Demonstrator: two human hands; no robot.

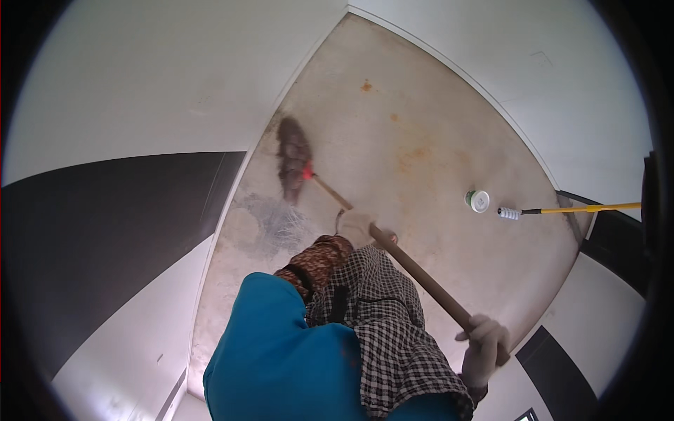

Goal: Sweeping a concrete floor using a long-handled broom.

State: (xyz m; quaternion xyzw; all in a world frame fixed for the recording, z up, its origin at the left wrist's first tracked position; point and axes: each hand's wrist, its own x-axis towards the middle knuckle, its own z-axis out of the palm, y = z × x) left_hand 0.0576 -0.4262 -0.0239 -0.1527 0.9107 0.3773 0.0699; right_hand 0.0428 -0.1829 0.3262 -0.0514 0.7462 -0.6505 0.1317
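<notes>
A long wooden-handled broom (428, 281) slants from lower right to upper left. Its dark bristle head (292, 158), blurred by motion, is at the floor close to the left wall, with a red collar where the handle joins. My left hand (354, 228), in a pale glove, is closed round the handle at its middle. Farther back, my right hand (484, 344), gloved too, grips the handle near its end. Below the broom head, a grey scratched patch (281, 223) marks the floor.
A white-and-green tub (479, 201) stands on the stained floor (435, 112) at the right. Beside it lies a paint roller (510, 213) on a yellow pole (590, 208). White walls with dark bands (126, 203) enclose the floor. Orange-brown stains (414, 158) spot its middle.
</notes>
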